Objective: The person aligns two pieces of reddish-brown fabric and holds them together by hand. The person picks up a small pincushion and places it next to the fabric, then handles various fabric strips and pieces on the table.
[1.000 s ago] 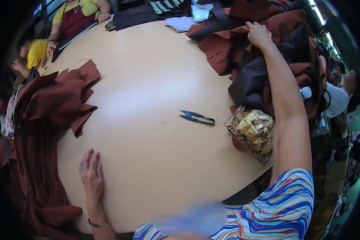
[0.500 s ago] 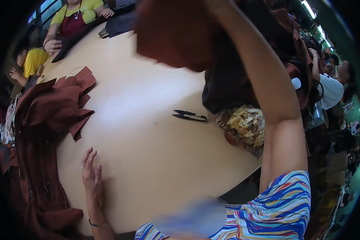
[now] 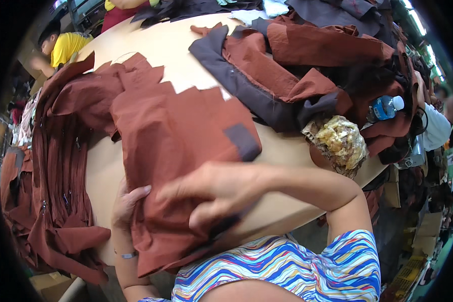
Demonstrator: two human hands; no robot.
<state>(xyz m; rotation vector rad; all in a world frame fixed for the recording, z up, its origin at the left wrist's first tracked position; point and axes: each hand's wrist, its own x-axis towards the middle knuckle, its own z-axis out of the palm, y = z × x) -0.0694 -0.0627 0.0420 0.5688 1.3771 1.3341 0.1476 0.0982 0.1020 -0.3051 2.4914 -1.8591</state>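
Rust-brown garment piece [image 3: 181, 146] lies spread on the table [image 3: 287, 151] at your near edge, its lower end hanging over. Your right hand [image 3: 214, 189] presses flat on it, fingers spread, blurred, not pinching. Your left hand [image 3: 127, 201] clutches its left edge, fingers curled onto the cloth. Stack of same-colour pieces [image 3: 60, 166] sits along the left edge. Mixed brown-and-dark pile [image 3: 307, 65] covers the far right, with a water bottle [image 3: 385, 107] and crinkled plastic bag [image 3: 337, 142] beside it.

I see the garment piece [image 3: 176, 146] rust-brown with a dark grey patch | table [image 3: 287, 151] pale tan | cloth pile [image 3: 327, 55] rust and charcoal | bottle [image 3: 385, 107] blue, white cap | my sleeve [image 3: 307, 267] striped blue, red, yellow, white | wrapped bundle [image 3: 340, 141] golden-brown
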